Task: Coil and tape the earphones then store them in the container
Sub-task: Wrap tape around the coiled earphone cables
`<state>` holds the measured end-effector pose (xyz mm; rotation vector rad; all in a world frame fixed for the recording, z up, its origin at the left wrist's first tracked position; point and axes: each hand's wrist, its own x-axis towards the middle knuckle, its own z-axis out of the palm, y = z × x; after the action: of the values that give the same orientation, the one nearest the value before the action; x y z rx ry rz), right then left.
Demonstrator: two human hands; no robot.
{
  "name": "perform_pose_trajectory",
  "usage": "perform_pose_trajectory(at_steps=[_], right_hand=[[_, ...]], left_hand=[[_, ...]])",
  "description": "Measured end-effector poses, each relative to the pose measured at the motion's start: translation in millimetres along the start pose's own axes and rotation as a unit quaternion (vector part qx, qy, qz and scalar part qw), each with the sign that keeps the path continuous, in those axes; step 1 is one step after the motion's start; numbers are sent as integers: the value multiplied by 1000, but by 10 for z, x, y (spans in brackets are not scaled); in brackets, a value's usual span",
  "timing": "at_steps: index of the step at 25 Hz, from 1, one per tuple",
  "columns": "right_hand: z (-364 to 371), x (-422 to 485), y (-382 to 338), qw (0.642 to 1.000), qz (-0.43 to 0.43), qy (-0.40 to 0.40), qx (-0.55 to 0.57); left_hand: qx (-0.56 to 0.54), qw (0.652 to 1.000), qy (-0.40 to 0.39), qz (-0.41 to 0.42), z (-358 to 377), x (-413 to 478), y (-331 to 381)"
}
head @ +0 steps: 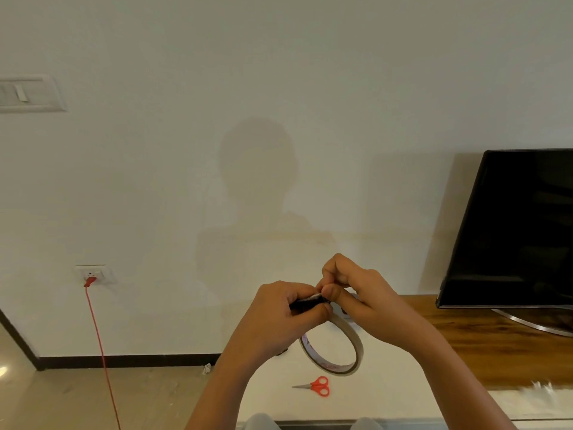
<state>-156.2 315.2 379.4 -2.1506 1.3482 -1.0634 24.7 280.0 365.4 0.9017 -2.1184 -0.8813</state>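
Earphones point(307, 302) coiled dark, held mid-air above white surface point(387, 383). Left hand point(279, 315) grip clenched round bundle; right hand point(359, 296) grip pinching its end. Tape roll point(359, 349) apparently hanging below, uncut (scissors point(319, 386) nearby). Risks: strip peeled off by roll's weight; coil springing open on any slackening. Container not seen.

A: Entry, legible text: anything to list?
B: None readable; tape roll point(336, 366), inner core: reddish print, too blurred to make out.
A: Scissors point(317, 387); dark screen point(511, 228); wall socket point(93, 272)?
B: No brand, number or label can be read on any of them; switch plate point(29, 94): the same.
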Motion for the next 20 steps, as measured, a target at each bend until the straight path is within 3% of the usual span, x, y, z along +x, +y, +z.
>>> perform_pose_trajectory(at_steps=[12,20], right_hand=[[-88,90,-64,995,0,-72,-64],[-67,128,-73,994,39,-103,16]], left_hand=[[-21,997,-23,-74,-10,51,-11],[-96,992,-20,-76,-8,10,53]])
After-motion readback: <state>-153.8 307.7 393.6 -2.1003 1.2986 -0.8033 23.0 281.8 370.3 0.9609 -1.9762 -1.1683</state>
